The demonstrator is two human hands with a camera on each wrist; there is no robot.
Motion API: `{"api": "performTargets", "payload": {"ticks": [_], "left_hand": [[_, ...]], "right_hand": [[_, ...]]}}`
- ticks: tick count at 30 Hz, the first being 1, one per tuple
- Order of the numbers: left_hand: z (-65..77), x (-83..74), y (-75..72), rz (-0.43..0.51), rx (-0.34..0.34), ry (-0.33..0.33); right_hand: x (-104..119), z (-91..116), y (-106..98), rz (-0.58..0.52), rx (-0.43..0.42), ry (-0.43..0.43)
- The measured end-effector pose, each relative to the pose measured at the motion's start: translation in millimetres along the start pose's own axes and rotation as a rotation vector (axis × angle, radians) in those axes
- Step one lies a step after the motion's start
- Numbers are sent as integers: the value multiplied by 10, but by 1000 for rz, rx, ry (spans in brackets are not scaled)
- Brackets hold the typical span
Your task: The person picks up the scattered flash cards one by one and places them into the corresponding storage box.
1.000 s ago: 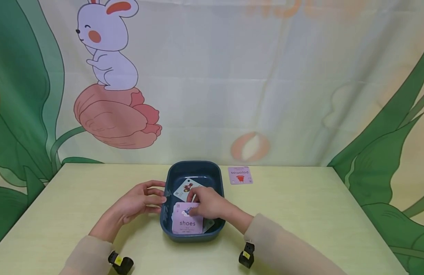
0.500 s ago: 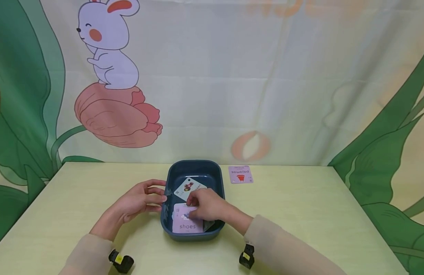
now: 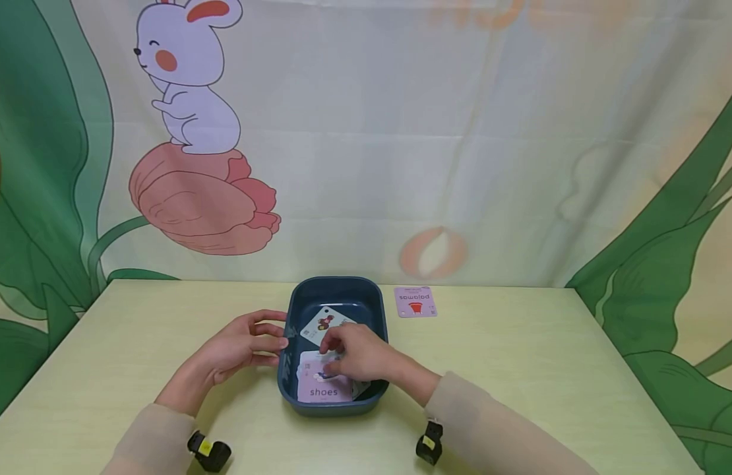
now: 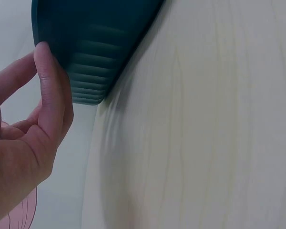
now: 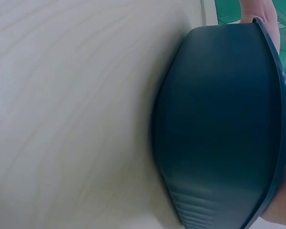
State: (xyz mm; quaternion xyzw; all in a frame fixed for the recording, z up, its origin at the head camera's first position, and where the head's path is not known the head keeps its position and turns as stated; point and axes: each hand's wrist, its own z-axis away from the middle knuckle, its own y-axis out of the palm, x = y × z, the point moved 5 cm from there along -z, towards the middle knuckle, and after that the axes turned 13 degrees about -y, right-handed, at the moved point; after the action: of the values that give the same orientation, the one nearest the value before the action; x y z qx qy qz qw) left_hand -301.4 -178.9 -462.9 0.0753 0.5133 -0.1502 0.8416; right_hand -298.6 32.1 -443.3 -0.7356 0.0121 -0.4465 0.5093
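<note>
A dark blue plastic basin (image 3: 336, 410) stands on the table, with a purple card printed "shoes" (image 3: 318, 390) in its near end. My right hand (image 3: 363, 353) reaches over the basin's right rim, fingers bent and thumb on that card at its upper part. Its fingertips are partly hidden; it seems to pinch the card. Other cards peek out around the purple one. A white picture card (image 3: 321, 325) lies tilted behind it. My left hand (image 3: 247, 343) touches the basin's left side with spread, fairly straight fingertips, as the left wrist view shows at the rim.
A purple "pajamas" card (image 3: 416, 302) lies upside down on the light wooden table (image 3: 520, 369), right of the basin near the back edge. Behind the table hangs a curtain (image 3: 366, 132) with a rabbit and plants printed on it.
The purple shoes card has shifted slightly under my right thumb, its printed word lying a little lower now. The left hand and the basin stay nearly where they were.
</note>
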Motion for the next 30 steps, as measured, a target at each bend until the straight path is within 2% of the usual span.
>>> {"api": "performTargets", "payload": {"ticks": [7,12,16,23,30], "left_hand": [[-12,4,-8,-4,-6,-2],[-29,19,-20,3,-9,-11],[-36,23,-27,1,-12,-8],[-33,26,-27,4,-18,-7],[-30,29,-21,5,-18,-7]], "right_hand": [[6,25,-41,-111,-29,-89],[1,74,-135,-230,-71,-137],[-57,130,-250,-349,-125,-132],[-260,265,-473,-517,-241,-62],[-511,378,-659,-593,-355,-49]]}}
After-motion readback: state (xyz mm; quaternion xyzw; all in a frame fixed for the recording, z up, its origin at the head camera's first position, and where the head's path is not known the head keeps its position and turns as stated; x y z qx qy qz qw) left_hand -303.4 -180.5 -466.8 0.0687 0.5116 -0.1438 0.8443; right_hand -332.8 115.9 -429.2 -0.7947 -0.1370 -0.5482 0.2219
